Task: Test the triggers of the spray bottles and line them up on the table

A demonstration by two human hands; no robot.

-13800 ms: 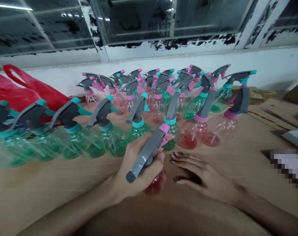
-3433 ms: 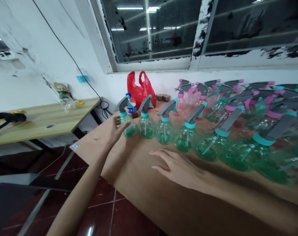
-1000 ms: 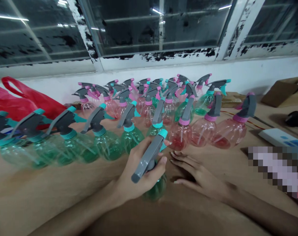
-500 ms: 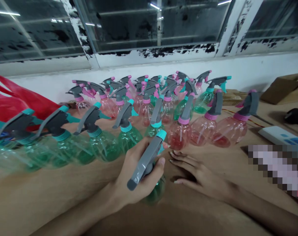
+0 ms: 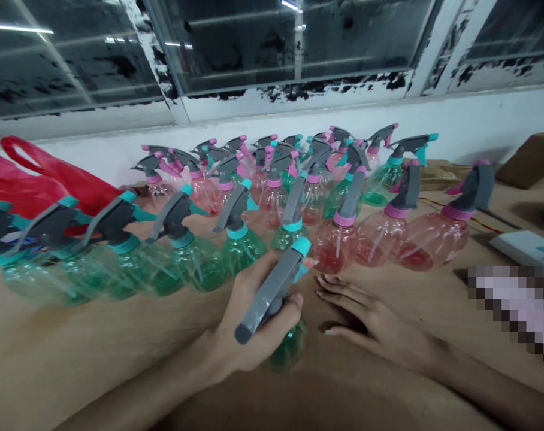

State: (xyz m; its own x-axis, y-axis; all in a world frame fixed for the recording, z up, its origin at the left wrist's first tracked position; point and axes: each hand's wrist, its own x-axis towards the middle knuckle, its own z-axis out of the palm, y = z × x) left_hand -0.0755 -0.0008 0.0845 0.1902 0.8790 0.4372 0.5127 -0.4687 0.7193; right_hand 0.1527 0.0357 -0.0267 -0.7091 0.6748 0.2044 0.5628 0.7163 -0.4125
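A green spray bottle (image 5: 289, 348) with a grey and teal trigger head stands close in front of me. My left hand (image 5: 258, 317) is wrapped round its neck below the head, fingers on the far side near the teal trigger. To its right, my right hand (image 5: 366, 314) lies on the table, palm down, fingers stretched out, holding nothing. Just beyond the hands runs a front row of bottles: green spray bottles (image 5: 200, 266) on the left and pink spray bottles (image 5: 337, 248) on the right. The lower fingers of my left hand are partly hidden by the grey head.
More pink and green spray bottles (image 5: 276, 200) crowd behind the front row, near the white wall (image 5: 470, 126). A red plastic bag (image 5: 51, 179) lies at the left. On the right are a white device (image 5: 523, 245), a cardboard box (image 5: 530, 161) and a pixelated patch.
The whole view has shifted slightly, so the bottles appear a little further right. My left hand keeps its grip on the green spray bottle, and my right hand stays flat on the table.
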